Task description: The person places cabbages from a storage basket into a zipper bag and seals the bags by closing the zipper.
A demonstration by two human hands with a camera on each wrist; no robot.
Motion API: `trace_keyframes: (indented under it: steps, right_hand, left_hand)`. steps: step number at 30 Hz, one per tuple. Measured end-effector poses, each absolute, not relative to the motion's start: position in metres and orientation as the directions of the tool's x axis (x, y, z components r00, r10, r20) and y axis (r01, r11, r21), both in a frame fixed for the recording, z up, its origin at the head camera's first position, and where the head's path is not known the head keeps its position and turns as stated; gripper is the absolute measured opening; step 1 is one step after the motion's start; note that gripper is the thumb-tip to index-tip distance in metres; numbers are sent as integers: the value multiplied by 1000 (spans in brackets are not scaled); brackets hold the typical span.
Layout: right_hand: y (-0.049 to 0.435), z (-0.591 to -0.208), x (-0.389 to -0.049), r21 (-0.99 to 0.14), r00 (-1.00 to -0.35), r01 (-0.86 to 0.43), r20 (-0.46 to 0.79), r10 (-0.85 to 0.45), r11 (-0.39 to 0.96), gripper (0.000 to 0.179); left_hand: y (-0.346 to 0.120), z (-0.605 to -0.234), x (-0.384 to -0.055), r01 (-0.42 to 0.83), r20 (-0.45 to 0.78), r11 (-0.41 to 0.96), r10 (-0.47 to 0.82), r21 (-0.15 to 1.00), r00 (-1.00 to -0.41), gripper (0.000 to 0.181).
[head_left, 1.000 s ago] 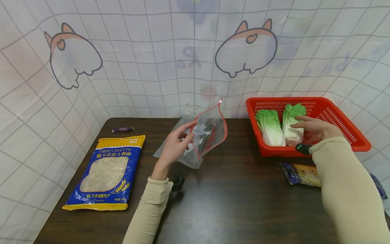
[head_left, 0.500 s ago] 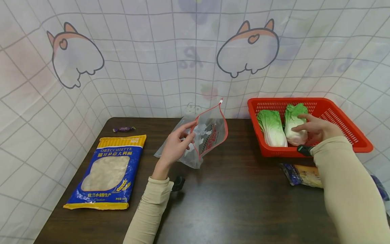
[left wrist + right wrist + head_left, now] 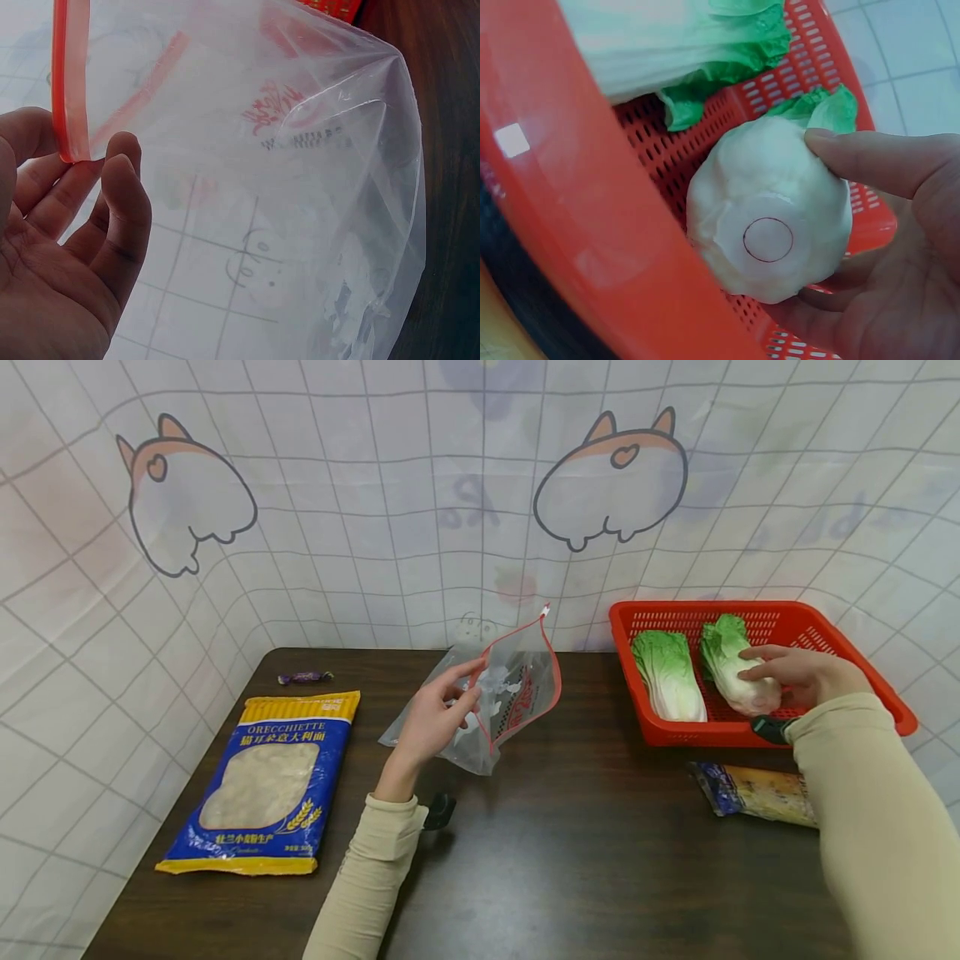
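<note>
My left hand (image 3: pixel 435 714) pinches the red-edged mouth of a clear zip bag (image 3: pixel 517 689), which stands agape on the table with its slider at the top corner. The left wrist view shows the red zip strip (image 3: pixel 71 82) between thumb and fingers. On the right, my right hand (image 3: pixel 806 672) grips a napa cabbage (image 3: pixel 738 681) inside the red basket (image 3: pixel 757 733). Thumb and fingers lie on either side of its white base (image 3: pixel 769 217) in the right wrist view. A second napa cabbage (image 3: pixel 671 681) lies to its left in the basket.
A blue and yellow orecchiette pasta bag (image 3: pixel 262 785) lies at the left of the dark table (image 3: pixel 585 860), with a purple wrapped candy (image 3: pixel 305 677) behind it. In front of the basket lies a blue and yellow food packet (image 3: pixel 761 793), partly under my right sleeve.
My right hand has closed its hold on the right cabbage and moved right, drawing the cabbage's base away from the other one. The left hand and zip bag have stayed put.
</note>
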State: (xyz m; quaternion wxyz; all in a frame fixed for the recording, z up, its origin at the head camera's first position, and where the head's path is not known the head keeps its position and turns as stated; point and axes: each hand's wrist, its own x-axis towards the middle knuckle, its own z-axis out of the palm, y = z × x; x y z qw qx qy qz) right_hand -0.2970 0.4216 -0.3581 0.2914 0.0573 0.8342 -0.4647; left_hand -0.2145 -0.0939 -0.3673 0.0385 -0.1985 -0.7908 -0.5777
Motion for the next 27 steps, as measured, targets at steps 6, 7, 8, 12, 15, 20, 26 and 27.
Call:
trace_keyframes:
  steps: [6,7,8,12,15,20,26,27]
  right_hand:
    - [424,-358,-295,-746,-836,338,-518,-180,574,76]
    - [424,-358,-295,-747,-838,334,-515,-182,575,76]
    - [425,-358,-294,-744,-839,326,-512,-184,583,77]
    - [427,-359,-294,-733,-850,278,-489,-197,621,75]
    - [427,-359,-294,-734,-852,266,-482,-205,625,73]
    - [428,-355,-290,-736,-855,280,-483,-190,616,77]
    - [425,-350,-282,-708,-887,234,-436,-152,666,78]
    - [423,-349,-281,-703,-892,229,-428,-144,674,79]
  left_hand:
    - [-94,-368,-214,359,292,257,264,897,-919,40]
    - [-94,-368,-214,359,292,259,263,897,-919,40]
    - [-94,-367,-213,358,291,261,263,896,-920,40]
    - [-95,-369,-215,356,285,276,266,893,-921,40]
    - [-96,-378,-223,353,281,284,263,892,-923,40]
    - [-98,-394,-237,364,297,275,258,890,-919,41]
    - [-98,-396,-242,374,312,264,250,889,-917,41]
    - [-97,-396,-242,375,313,264,249,888,-916,41]
